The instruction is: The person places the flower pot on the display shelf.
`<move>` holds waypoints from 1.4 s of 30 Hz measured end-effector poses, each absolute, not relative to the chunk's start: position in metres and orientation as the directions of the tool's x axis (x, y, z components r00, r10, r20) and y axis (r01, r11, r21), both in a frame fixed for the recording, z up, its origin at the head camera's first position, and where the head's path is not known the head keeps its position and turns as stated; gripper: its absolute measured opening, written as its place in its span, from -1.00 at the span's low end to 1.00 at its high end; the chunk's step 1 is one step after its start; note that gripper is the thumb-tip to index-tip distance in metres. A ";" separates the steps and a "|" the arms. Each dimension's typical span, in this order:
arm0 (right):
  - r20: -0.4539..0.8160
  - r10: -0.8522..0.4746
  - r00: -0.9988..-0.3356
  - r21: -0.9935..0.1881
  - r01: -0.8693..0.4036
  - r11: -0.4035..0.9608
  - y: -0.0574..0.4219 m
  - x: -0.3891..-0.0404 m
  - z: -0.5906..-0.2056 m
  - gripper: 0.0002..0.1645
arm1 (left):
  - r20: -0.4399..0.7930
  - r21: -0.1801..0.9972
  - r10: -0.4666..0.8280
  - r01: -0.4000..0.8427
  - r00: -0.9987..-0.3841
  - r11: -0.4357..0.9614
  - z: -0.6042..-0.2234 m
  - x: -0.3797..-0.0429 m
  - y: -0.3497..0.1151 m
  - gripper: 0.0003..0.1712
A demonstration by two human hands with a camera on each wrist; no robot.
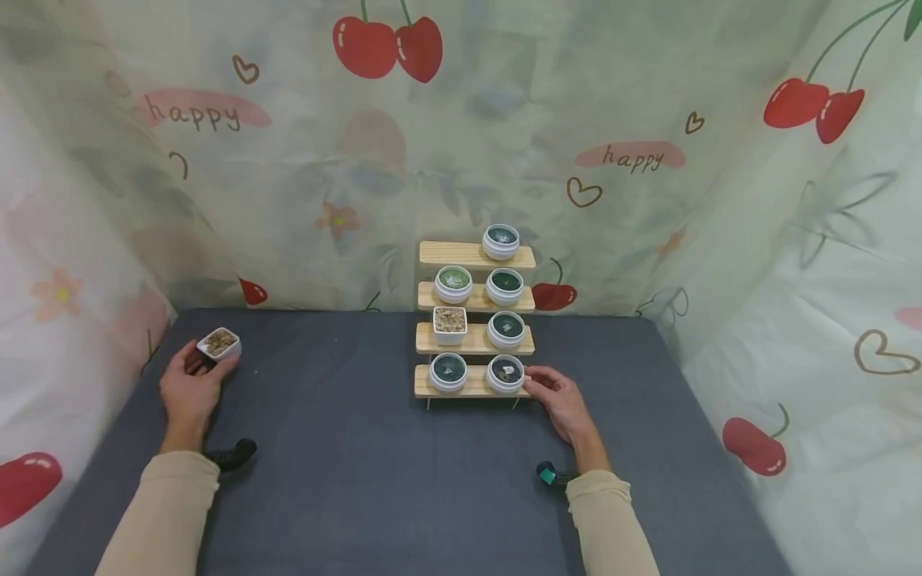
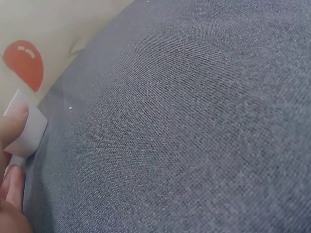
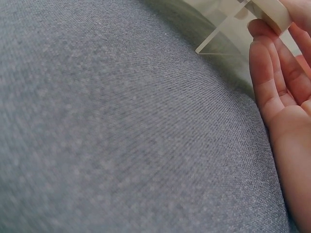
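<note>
At the left, my left hand [image 1: 191, 392] pinches a small white square bowl [image 1: 232, 352] filled with brown, crumbly bits. In the left wrist view the thumb [image 2: 14, 121] presses one side of the white bowl [image 2: 31, 133], low over the cloth. My right hand [image 1: 562, 404] grips the right end of the lowest board of a tiered wooden stand [image 1: 468, 382]. Seen from the right wrist, its fingers [image 3: 262, 63] lie under the board's end [image 3: 274, 12]. Beside these fingertips sits a round white jar [image 1: 506, 374] with a dark top.
Another square bowl of brown bits [image 1: 450, 324] stands on the second board from the bottom. Several round white jars with green or dark tops, such as the light green one [image 1: 454, 282], fill other spots. Dark grey cloth [image 1: 324, 464] covers the table; a printed curtain [image 1: 288, 200] hangs behind.
</note>
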State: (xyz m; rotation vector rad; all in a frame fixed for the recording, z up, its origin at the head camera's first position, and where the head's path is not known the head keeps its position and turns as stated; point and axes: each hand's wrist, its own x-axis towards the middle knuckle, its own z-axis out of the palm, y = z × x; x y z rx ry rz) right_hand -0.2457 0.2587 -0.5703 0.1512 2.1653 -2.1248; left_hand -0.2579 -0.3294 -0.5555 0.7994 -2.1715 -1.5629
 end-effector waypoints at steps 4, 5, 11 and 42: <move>-0.146 -0.007 -0.989 -0.989 0.146 0.026 0.257 -0.245 -0.570 -0.65 | -0.045 0.945 -0.642 -0.241 -0.765 0.220 -0.554 -0.256 -0.329 -0.13; -0.145 -0.009 -0.989 -0.989 0.145 0.026 0.257 -0.245 -0.570 -0.65 | -0.048 0.945 -0.649 -0.245 -0.759 0.217 -0.554 -0.256 -0.328 -0.14; -0.140 -0.019 -0.990 -0.990 0.139 0.016 0.256 -0.246 -0.569 -0.66 | -0.063 0.935 -0.663 -0.278 -0.746 0.223 -0.554 -0.255 -0.328 -0.15; -0.140 -0.036 -0.989 -0.990 0.140 0.018 0.260 -0.247 -0.568 -0.68 | -0.039 0.864 -0.530 -0.295 -0.847 0.407 -0.541 -0.257 -0.331 -0.25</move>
